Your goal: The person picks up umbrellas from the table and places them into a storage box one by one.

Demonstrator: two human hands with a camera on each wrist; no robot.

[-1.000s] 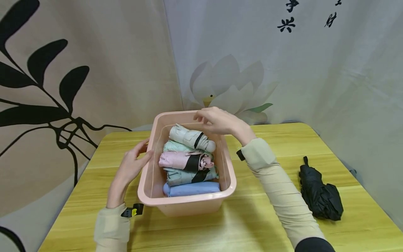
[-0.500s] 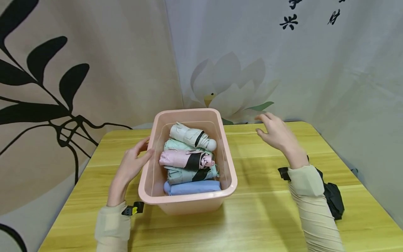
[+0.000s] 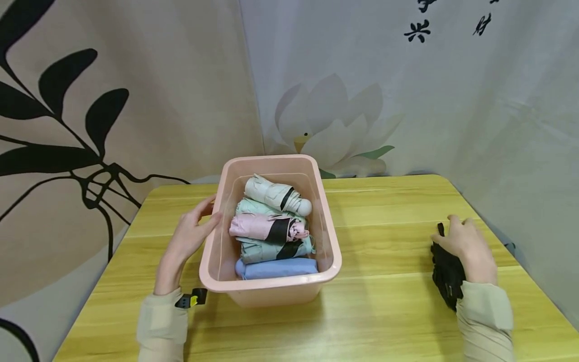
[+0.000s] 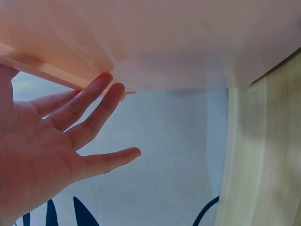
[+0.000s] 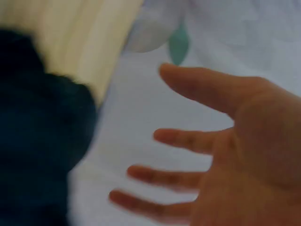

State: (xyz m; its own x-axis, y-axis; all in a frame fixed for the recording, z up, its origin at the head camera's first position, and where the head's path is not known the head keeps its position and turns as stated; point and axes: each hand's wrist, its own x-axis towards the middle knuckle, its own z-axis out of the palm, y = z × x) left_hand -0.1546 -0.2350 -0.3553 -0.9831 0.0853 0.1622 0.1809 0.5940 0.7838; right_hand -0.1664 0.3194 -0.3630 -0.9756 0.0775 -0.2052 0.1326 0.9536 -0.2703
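A pink plastic bin (image 3: 271, 285) stands on the table with several folded umbrellas inside: a white one (image 3: 273, 195), a mint one (image 3: 249, 207), a pink one (image 3: 253, 227), a teal one (image 3: 262, 250) and a blue one (image 3: 278, 268). My left hand (image 3: 187, 239) rests against the bin's left side. In the left wrist view its fingers (image 4: 96, 110) are spread and fairly straight, some touching under the rim. Over at the right, my right hand (image 3: 470, 249) hovers above a black folded umbrella (image 3: 445, 276), partly covering it. The right wrist view shows those fingers (image 5: 188, 141) spread, apart from the blurred dark umbrella (image 5: 42, 122).
The wooden table (image 3: 375, 311) has a far edge just behind the bin and a slanting right edge beyond the black umbrella. A printed cloth backdrop (image 3: 452, 100) hangs behind it.
My right hand has moved from over the bin's far right corner, rightward and then down toward me, to the black umbrella. My left hand and the bin have stayed put.
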